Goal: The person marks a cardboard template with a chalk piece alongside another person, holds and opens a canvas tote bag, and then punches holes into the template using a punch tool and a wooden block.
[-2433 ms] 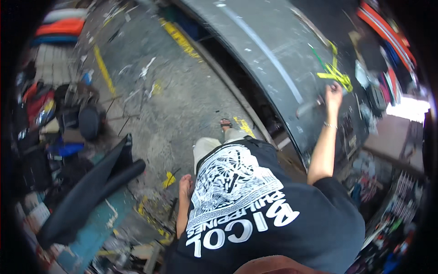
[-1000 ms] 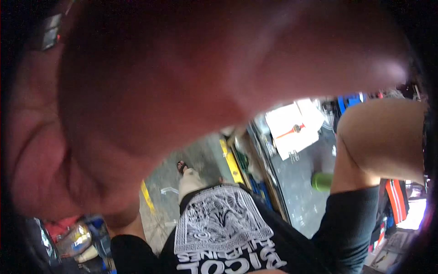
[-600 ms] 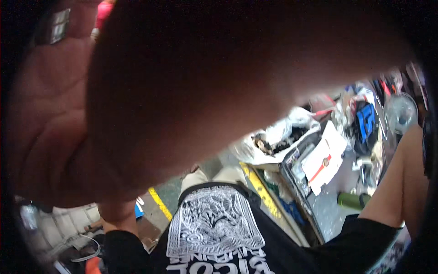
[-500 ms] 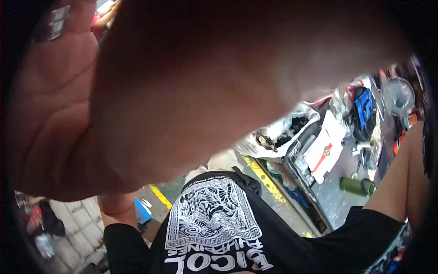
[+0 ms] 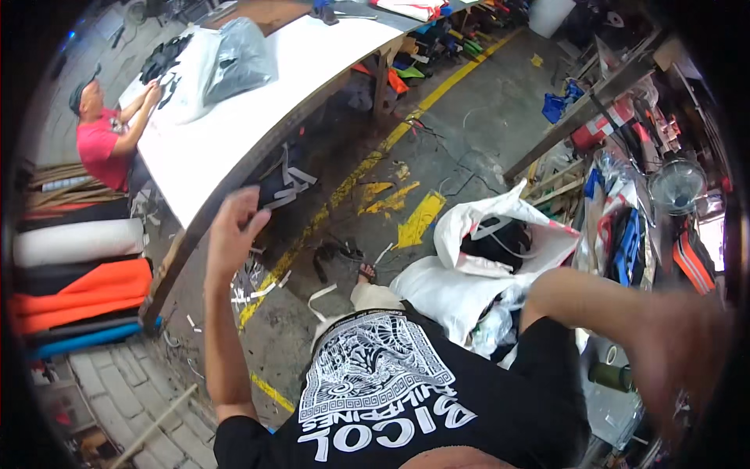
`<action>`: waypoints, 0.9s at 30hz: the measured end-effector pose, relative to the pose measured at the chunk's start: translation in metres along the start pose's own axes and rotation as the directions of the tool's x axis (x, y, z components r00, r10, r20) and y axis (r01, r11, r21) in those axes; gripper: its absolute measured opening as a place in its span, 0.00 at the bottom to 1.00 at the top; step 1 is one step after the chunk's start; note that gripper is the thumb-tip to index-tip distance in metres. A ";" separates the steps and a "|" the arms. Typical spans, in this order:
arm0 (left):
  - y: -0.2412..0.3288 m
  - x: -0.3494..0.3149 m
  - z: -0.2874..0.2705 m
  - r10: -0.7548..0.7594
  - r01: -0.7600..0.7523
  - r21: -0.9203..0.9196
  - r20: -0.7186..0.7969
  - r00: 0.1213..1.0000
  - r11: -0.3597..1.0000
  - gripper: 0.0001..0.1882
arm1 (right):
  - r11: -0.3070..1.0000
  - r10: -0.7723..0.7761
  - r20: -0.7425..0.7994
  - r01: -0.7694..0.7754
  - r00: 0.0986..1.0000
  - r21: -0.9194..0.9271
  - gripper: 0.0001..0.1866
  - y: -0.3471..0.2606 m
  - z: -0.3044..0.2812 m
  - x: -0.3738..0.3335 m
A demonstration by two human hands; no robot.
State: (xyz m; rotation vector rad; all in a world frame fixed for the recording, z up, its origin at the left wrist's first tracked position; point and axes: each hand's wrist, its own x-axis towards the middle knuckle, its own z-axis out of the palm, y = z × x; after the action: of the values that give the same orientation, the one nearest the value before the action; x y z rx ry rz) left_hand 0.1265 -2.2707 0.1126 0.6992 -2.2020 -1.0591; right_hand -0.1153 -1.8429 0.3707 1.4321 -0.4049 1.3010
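We seem to be at a reaching step, our left hand [image 5: 233, 233] loosely spread and empty at nine o'clock near the white counter [image 5: 186, 178], our right hand [image 5: 678, 336] (too blurred to tell its grip) by the green cylinder [image 5: 608, 377] at four o'clock, where any grasp calls for steadying.

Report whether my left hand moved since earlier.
Yes, away from the camera: the left hand, which hid much beyond the black shirt, now shows ahead-left of it.

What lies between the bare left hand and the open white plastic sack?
Head view: from left hand to sack, grey floor bearing a yellow painted line and a yellow arrow.
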 end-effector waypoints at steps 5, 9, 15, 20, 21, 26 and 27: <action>-0.254 -0.077 0.071 -0.548 0.530 0.168 0.089 0.832 0.831 0.17 | -0.177 0.977 0.118 -0.984 -0.179 -0.029 0.16 0.097 0.011 -0.259; -0.333 -0.155 0.151 -0.882 0.815 0.344 0.248 0.400 0.467 0.17 | -0.526 0.839 0.011 -0.818 -0.543 -0.234 0.12 0.105 -0.001 -0.378; -0.396 -0.005 0.230 -0.666 0.705 0.261 0.639 0.386 0.659 0.19 | -0.677 0.731 -0.097 -0.699 -0.676 -0.230 0.14 0.161 -0.043 -0.495; -0.417 0.298 0.344 -0.701 0.569 0.470 0.648 0.296 0.675 0.19 | -0.787 0.613 -0.264 -0.605 -0.745 -0.121 0.13 0.249 -0.038 -0.585; -0.404 0.361 0.368 -0.541 0.445 0.369 0.760 0.361 0.816 0.27 | -0.783 0.616 -0.310 -0.607 -0.724 -0.137 0.14 0.268 -0.036 -0.598; -0.276 0.601 0.454 -0.226 0.274 0.069 0.772 0.594 0.959 0.28 | -0.780 0.613 -0.232 -0.625 -0.755 -0.027 0.13 0.347 -0.027 -0.643; -0.249 0.639 0.470 -0.104 0.221 -0.037 0.800 0.591 0.975 0.27 | -0.796 0.594 -0.230 -0.604 -0.771 -0.031 0.13 0.364 -0.028 -0.655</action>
State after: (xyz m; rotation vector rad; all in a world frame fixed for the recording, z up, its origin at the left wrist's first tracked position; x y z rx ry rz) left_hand -0.5913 -2.5980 -0.1498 0.3873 -2.7876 -1.8847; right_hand -0.6449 -2.2015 -0.0208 -0.1665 -2.5799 2.6269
